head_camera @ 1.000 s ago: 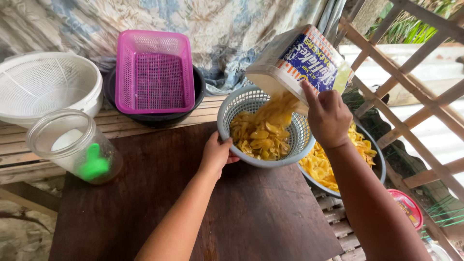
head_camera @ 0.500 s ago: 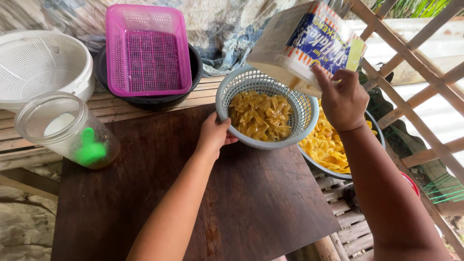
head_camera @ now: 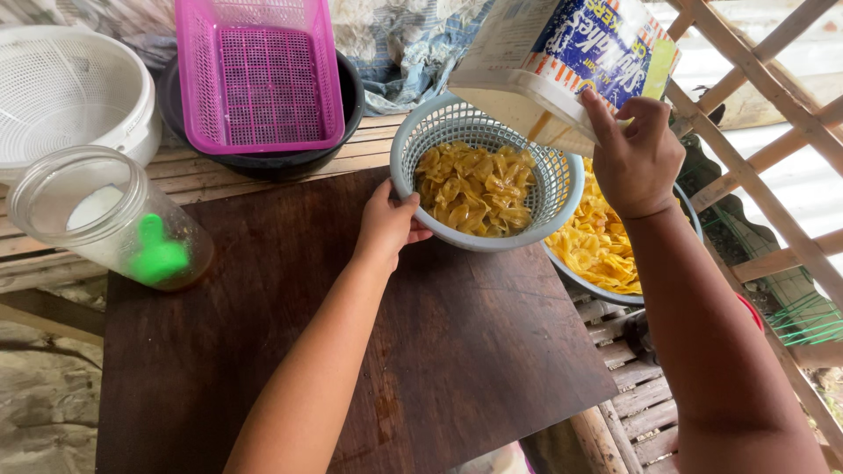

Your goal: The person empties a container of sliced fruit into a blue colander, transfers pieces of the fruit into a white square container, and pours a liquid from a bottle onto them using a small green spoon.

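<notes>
My left hand [head_camera: 388, 221] grips the near rim of a pale blue mesh basket [head_camera: 551, 197] that holds yellow chips [head_camera: 474, 189]. It rests on a dark wooden board [head_camera: 351, 351]. My right hand [head_camera: 634, 158] holds a large white plastic tub with a printed label [head_camera: 562, 61], tipped mouth-down over the basket's far right side. A thin stream of yellow liquid runs from the tub's rim. Behind the basket, a metal bowl [head_camera: 615, 294] holds more yellow chips [head_camera: 597, 246].
A clear jar with a green scoop and white powder [head_camera: 114, 224] lies on the board's left. A pink square basket [head_camera: 259, 75] sits in a black bowl [head_camera: 347, 88]. A white colander [head_camera: 70, 92] stands far left. Wooden lattice [head_camera: 764, 105] runs on the right.
The chips have finished falling from the tub into the blue basket. The tub has lifted slightly and only a trickle drips. My left hand stays on the rim.
</notes>
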